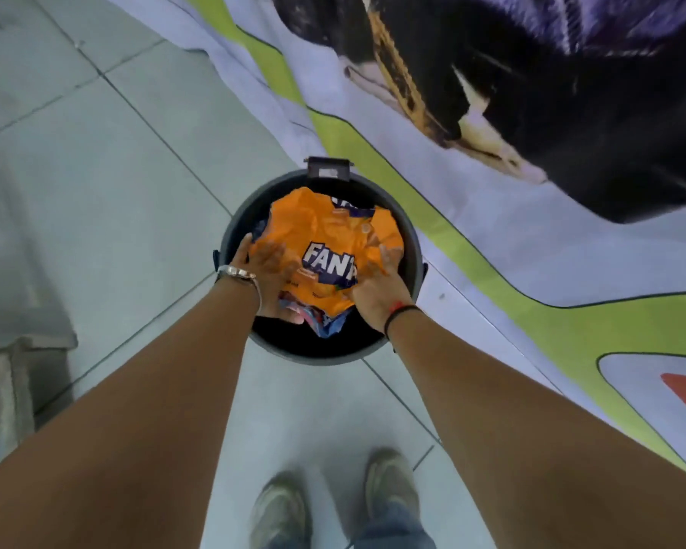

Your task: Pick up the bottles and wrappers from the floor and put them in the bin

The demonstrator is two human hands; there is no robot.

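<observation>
- Pressing down from both sides, I have my left hand [268,271] and right hand [375,289] flat on the crumpled orange plastic wrapper [325,247], palms spread and fingers loosely curled over it, not pinching.
- It sits at the mouth of the round dark grey plastic bin [414,247], over a blue wrapper [327,324]; I judge I am pushing it in because it springs up.
- Its far edge rises near the rim by the black clip [328,170].
- Room is tight inside; grey tiled floor [107,184] is open on my left, and the printed banner [492,215] lies just beside the bin on my right.
</observation>
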